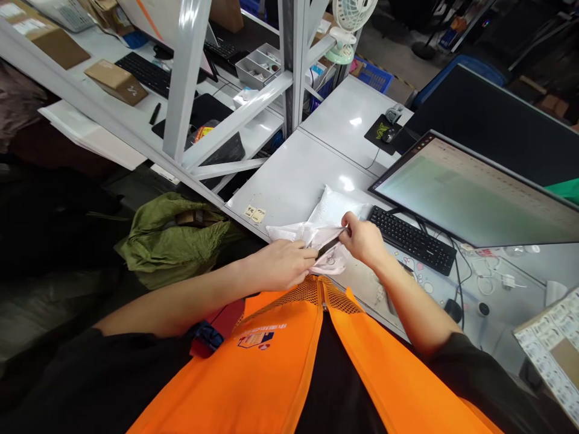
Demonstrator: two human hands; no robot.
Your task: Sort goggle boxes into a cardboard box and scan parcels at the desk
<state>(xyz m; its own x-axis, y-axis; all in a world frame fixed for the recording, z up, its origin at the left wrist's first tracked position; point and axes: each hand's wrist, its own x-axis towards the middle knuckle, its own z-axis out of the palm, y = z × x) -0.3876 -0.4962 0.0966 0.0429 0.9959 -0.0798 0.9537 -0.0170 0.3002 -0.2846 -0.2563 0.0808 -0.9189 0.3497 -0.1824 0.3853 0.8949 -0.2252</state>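
A whitish-pink plastic mailing bag [294, 231] lies at the desk's front edge, close to my body. Its mouth gapes, showing a dark inside or a dark item I cannot make out. My right hand [363, 240] pinches the bag's edge on the right. On the left, my left hand [287, 263] lies over the bag with its fingers bent at the opening; the fingertips are partly hidden, and it appears to grip the bag's edge. Behind this bag rests a white padded mailer [337, 206], touching or close to it.
A keyboard [414, 240] and a monitor [479, 190] stand to the right, with cables [486, 274] beside them. Two small labels [256, 213] stick to the desk. A metal frame [230, 129] rises at left, above a green sack [174, 244].
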